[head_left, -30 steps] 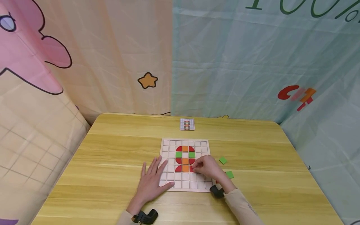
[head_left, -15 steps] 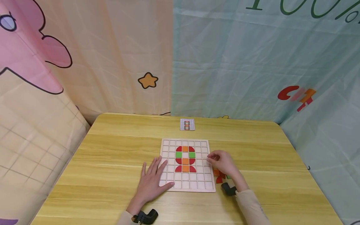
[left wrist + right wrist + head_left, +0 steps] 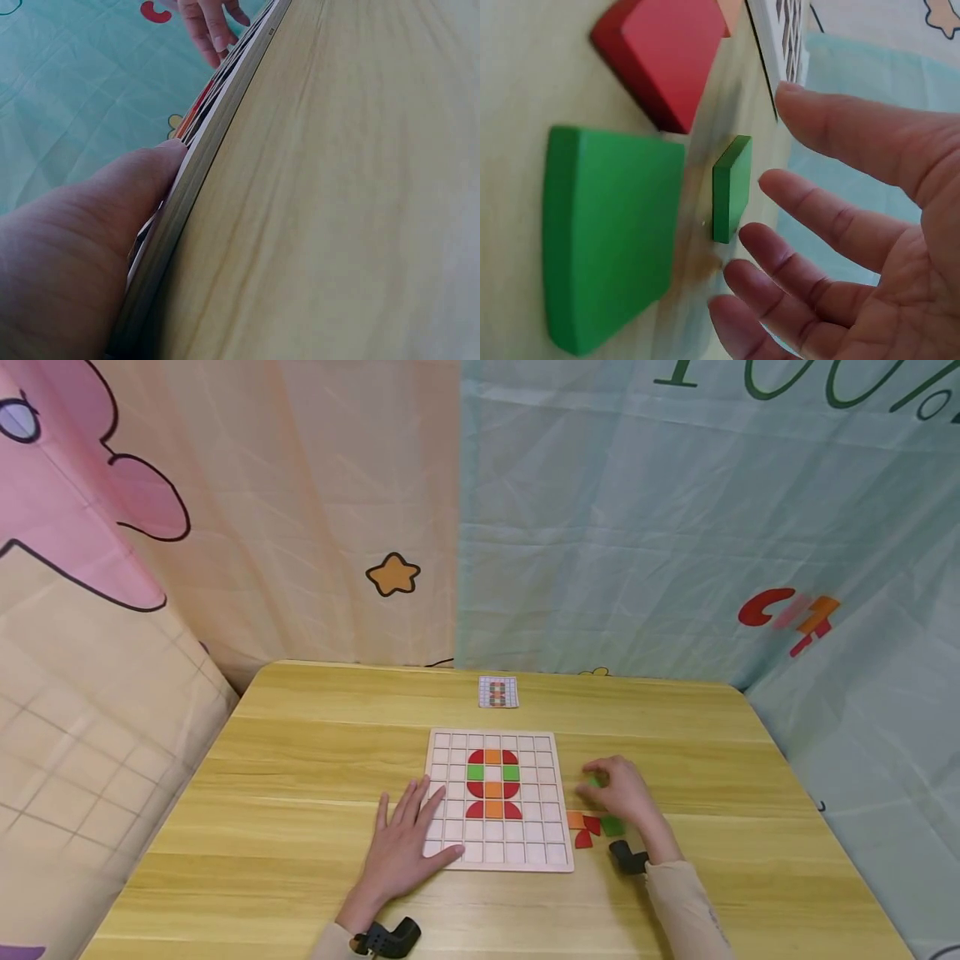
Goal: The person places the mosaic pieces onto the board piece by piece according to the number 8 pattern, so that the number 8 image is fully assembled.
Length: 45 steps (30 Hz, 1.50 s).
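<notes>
Fingers spread, my left hand [image 3: 405,843] rests on the left edge of a white grid board [image 3: 540,852]; its thumb [image 3: 142,176] lies on the near rim. Red rounded pieces [image 3: 512,811], orange squares [image 3: 493,810] and green squares [image 3: 512,772] form a pattern in the middle columns of the board. To the right of the board, my right hand [image 3: 622,792] hovers over a green square tile [image 3: 733,191] on the table. Thumb and fingers are parted around it, holding nothing, as the right wrist view shows.
Beside the board's right edge lie an orange square [image 3: 575,820], red pieces [image 3: 583,839] and another green tile [image 3: 612,827]. A small pattern card [image 3: 498,692] lies behind the board on the wooden table [image 3: 337,752]. Curtains hang behind the table.
My right hand has let go of a red piece at the lower right of the pattern and moved right, off the board, to the green tile. The left hand has stayed put.
</notes>
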Available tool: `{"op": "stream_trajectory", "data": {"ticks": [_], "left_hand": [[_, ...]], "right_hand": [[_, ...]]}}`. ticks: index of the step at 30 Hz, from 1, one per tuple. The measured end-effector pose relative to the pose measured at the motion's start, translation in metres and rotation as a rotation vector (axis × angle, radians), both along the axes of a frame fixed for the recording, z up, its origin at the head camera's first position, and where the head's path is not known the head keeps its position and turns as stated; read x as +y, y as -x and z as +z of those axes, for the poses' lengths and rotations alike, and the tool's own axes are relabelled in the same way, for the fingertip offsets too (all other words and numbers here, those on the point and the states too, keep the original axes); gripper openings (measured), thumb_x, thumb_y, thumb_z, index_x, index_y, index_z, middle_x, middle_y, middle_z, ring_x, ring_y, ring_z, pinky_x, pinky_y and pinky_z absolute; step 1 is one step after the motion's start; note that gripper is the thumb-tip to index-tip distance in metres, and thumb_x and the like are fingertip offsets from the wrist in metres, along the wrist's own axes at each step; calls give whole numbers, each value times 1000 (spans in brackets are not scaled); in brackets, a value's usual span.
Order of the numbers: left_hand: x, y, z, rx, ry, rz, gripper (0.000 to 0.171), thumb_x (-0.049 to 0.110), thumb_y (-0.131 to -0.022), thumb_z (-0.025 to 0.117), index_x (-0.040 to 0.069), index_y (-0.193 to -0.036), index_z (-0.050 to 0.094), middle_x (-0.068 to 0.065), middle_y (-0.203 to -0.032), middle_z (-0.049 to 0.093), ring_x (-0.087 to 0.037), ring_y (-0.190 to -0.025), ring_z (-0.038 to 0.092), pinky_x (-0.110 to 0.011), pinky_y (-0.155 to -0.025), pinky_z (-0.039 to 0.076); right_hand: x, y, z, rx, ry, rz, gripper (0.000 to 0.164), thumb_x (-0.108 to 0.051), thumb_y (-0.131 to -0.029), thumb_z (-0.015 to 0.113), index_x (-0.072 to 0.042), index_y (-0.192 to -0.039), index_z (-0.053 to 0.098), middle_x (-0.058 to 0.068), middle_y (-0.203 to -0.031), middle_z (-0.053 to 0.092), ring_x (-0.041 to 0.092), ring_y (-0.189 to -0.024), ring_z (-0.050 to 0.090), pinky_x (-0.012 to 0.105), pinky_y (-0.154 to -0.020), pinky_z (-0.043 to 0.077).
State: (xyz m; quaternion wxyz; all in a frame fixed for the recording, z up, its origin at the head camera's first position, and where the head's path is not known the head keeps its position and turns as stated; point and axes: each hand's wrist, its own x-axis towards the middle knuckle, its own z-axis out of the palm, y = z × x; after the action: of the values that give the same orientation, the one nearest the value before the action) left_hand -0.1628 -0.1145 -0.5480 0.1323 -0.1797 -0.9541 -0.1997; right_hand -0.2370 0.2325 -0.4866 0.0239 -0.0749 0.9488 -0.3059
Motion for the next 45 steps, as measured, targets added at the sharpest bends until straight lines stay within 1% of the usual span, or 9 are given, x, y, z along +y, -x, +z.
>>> {"op": "stream_trajectory", "data": {"ticks": [3,7,14,17,20,25,31,35,45], "left_hand": [[0,0,0,-23,5,5,88,69,-80,55,14,-147,38,-13,-153,25,-32,-140,19,-59,-109,1],[0,1,1,-49,16,7,89,70,-81,54,16,-148,35,-12,-155,22,-30,-141,15,-58,-109,-1],[-1,0,2,-56,20,9,89,71,-81,53,16,-148,35,-11,-155,22,-29,-142,14,-58,-109,-2],[-1,-1,2,-59,23,9,89,71,-81,53,16,-148,35,-11,-155,21,-29,-142,13,-58,-109,-3],[-1,-1,1,-60,22,8,89,71,-81,52,16,-148,34,-11,-155,21,-28,-142,13,-58,-109,-3],[0,0,1,-55,19,8,89,70,-80,54,15,-148,35,-11,-155,21,-29,-142,14,-58,-109,-2],[-1,0,0,-49,12,7,88,70,-81,53,16,-148,35,-11,-155,22,-29,-142,15,-58,-109,-2],[-1,0,-1,-38,17,6,88,71,-81,52,15,-148,36,-11,-155,22,-30,-141,16,-58,-109,-1],[-1,0,-2,-41,13,6,88,71,-82,51,16,-148,35,-11,-155,22,-29,-141,15,-58,-109,-2]], "right_hand": [[-1,2,0,-36,-6,-20,36,-18,-82,75,3,-108,65,18,-106,57,32,-96,51,50,-86,43],[-2,3,-1,-82,-7,-53,31,-16,-82,75,2,-104,64,16,-101,54,29,-90,50,47,-82,44],[-3,1,-4,-104,39,-64,24,-11,-79,77,0,-96,63,10,-88,54,24,-80,49,39,-70,44],[0,-1,-5,-121,76,-71,26,-10,-77,79,1,-94,62,9,-85,55,23,-77,49,35,-66,44],[3,-4,-5,-143,111,-87,33,-10,-74,81,2,-96,60,8,-82,55,22,-73,49,31,-61,43],[6,-5,-5,-158,121,-113,40,-11,-72,83,4,-100,57,8,-82,54,21,-72,49,30,-60,42],[5,-7,-3,-150,102,-85,34,-12,-73,82,3,-97,62,7,-85,59,20,-75,53,30,-63,45],[4,-7,-6,-152,102,-73,32,-11,-74,81,2,-97,62,6,-85,59,19,-74,52,30,-62,44],[5,-8,-7,-135,148,-67,30,-8,-73,80,2,-94,61,7,-83,58,19,-71,52,30,-60,44]]}}
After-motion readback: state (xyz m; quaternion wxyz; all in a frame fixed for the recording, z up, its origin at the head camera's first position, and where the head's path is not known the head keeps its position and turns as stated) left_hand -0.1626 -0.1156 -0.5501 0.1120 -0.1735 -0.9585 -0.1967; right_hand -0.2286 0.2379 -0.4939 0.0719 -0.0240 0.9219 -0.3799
